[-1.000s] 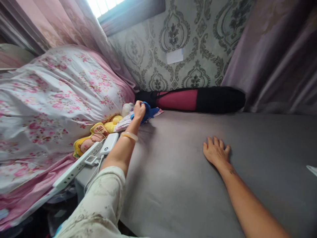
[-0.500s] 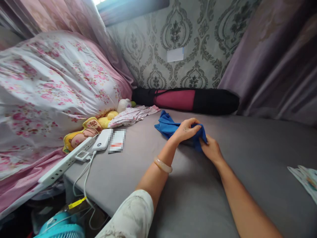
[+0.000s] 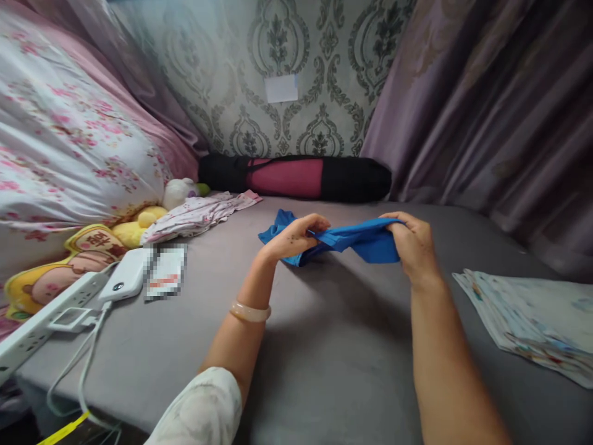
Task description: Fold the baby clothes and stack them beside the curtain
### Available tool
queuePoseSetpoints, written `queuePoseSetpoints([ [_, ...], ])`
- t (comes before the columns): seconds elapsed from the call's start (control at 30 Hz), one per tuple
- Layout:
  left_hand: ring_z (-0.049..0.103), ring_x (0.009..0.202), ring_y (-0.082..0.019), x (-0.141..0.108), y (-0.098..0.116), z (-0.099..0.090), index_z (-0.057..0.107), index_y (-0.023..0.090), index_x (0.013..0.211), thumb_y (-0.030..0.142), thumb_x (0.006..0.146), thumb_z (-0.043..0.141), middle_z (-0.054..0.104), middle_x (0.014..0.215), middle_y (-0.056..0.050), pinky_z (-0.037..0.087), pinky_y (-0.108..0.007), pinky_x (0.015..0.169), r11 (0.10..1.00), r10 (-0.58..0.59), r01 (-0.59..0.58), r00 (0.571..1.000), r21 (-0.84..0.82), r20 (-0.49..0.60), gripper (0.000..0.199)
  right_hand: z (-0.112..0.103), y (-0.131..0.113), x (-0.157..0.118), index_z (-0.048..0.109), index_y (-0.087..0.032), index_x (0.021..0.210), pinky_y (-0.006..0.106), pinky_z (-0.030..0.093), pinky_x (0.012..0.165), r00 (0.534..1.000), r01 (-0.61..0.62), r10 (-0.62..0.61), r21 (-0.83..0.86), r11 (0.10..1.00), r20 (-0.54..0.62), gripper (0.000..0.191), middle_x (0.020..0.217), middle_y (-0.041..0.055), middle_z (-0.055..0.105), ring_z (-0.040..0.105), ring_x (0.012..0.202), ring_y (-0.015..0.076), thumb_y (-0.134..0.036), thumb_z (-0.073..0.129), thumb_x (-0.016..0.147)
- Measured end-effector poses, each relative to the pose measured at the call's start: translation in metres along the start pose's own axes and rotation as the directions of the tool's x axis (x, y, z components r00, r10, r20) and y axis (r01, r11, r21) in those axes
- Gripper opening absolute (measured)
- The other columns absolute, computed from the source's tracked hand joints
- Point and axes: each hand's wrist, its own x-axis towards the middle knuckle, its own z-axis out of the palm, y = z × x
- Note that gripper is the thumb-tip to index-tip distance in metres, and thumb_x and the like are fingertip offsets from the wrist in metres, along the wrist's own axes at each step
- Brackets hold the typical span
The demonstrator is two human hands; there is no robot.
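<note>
A blue cloth [image 3: 370, 240], perhaps a garment, is stretched between my two hands above the grey bed sheet [image 3: 333, 364]. My left hand [image 3: 296, 237] pinches it near the middle, and a bunched part hangs behind and below that hand. At the right end, my right hand [image 3: 414, 241] grips the edge with the thumb on the near side. A pale bangle [image 3: 251, 311] circles my left wrist. The fingers of both hands are partly hidden by the cloth and the hands themselves, so I cannot tell the cloth's full shape.
Folded pale fabric [image 3: 537, 321] lies at the right. A black and pink long bag [image 3: 287, 176] rests along the wall. On the left are a crumpled printed cloth [image 3: 199, 216], plush toys [image 3: 88, 250], a power bank [image 3: 127, 275], a blurred packet [image 3: 165, 272] and a power strip [image 3: 50, 321].
My hands have moved apart, the right one going right, and the blue cloth is now pulled out between them. The view has turned right, bringing more of the folded fabric into sight.
</note>
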Motion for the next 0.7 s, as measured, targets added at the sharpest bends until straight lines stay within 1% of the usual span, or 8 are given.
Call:
queuePoseSetpoints([
  [0.1,0.065,0.091,-0.017,-0.004,0.025,0.001,0.066,0.021,0.11,0.019,0.076,0.067,0.067,0.096,-0.004,0.052,-0.027,0.08,0.995,0.012,-0.02,0.997,-0.102,-0.08,0.033,-0.03,-0.032,-0.012,0.07,-0.021,0.079,0.023,0.038,0.046,0.995,-0.095,0.094,0.038,0.995,0.038,0.024,0.06,-0.0006,0.062,0.054,0.052,0.0145,-0.033,0.055,0.065],
  [0.17,0.064,0.086,-0.016,-0.005,0.035,0.001,0.067,0.023,0.111,0.024,0.076,0.07,0.066,0.092,-0.003,0.052,-0.025,0.077,0.995,0.034,-0.044,0.992,-0.086,-0.122,0.035,-0.047,-0.04,-0.018,0.071,-0.022,0.083,0.024,0.037,0.04,0.973,-0.159,0.16,-0.017,0.987,0.166,0.027,0.056,-0.0018,0.061,0.052,0.045,0.0145,-0.038,0.06,0.064],
  [0.23,0.064,0.082,-0.015,-0.004,0.032,0.003,0.07,0.022,0.108,0.026,0.075,0.071,0.066,0.087,-0.002,0.051,-0.024,0.074,0.996,0.048,-0.058,0.989,-0.065,-0.141,0.034,-0.058,-0.033,-0.017,0.071,-0.022,0.084,0.025,0.039,0.04,0.926,-0.151,0.184,-0.124,0.981,0.33,0.028,0.056,-0.0012,0.063,0.055,0.044,0.0159,-0.042,0.063,0.066],
  [0.33,0.064,0.082,-0.016,0.003,0.004,0.013,0.073,0.018,0.099,0.028,0.075,0.069,0.069,0.085,-0.003,0.051,-0.024,0.074,0.993,-0.017,0.002,0.991,-0.115,-0.131,0.026,-0.059,-0.001,-0.006,0.071,-0.022,0.07,0.025,0.04,0.042,0.845,0.014,0.166,-0.332,0.943,0.508,0.02,0.055,-0.0004,0.064,0.056,0.046,0.0156,-0.04,0.062,0.073],
  [0.4,0.064,0.082,-0.016,0.007,-0.021,0.023,0.074,0.016,0.093,0.029,0.076,0.066,0.071,0.086,-0.003,0.05,-0.025,0.076,0.98,-0.107,0.091,0.991,-0.176,-0.085,0.023,-0.053,0.023,0.003,0.068,-0.021,0.059,0.025,0.042,0.045,0.785,0.106,0.259,-0.534,0.839,0.563,0.018,0.053,0.0005,0.064,0.058,0.048,0.0164,-0.031,0.063,0.073],
  [0.5,0.064,0.08,-0.016,0.009,-0.049,0.038,0.075,0.014,0.09,0.032,0.075,0.068,0.072,0.084,-0.004,0.05,-0.026,0.078,0.941,-0.228,0.233,0.972,-0.246,0.05,0.025,-0.04,0.042,0.008,0.074,-0.021,0.074,0.029,0.051,0.062,0.761,0.161,0.334,-0.661,0.733,0.556,0.01,0.075,0.0045,0.074,0.068,0.069,0.0221,-0.023,0.065,0.071],
  [0.6,0.065,0.083,-0.017,0.007,-0.057,0.047,0.074,0.014,0.094,0.038,0.075,0.07,0.073,0.09,-0.005,0.05,-0.027,0.081,0.91,-0.262,0.288,0.957,-0.297,0.127,0.031,-0.023,0.042,0.005,0.074,-0.02,0.104,0.035,0.051,0.088,0.793,0.231,0.157,-0.529,0.817,0.589,0.029,0.109,0.0089,0.073,0.068,0.099,0.0261,-0.027,0.062,0.079],
  [0.7,0.064,0.084,-0.017,0.006,-0.054,0.048,0.074,0.015,0.096,0.043,0.076,0.071,0.072,0.09,-0.004,0.049,-0.027,0.081,0.904,-0.256,0.289,0.956,-0.314,0.144,0.035,-0.005,0.04,0.002,0.069,-0.022,0.116,0.037,0.045,0.101,0.768,0.287,-0.048,-0.276,0.917,0.638,0.035,0.123,0.0067,0.067,0.061,0.114,0.0246,-0.031,0.058,0.084],
])
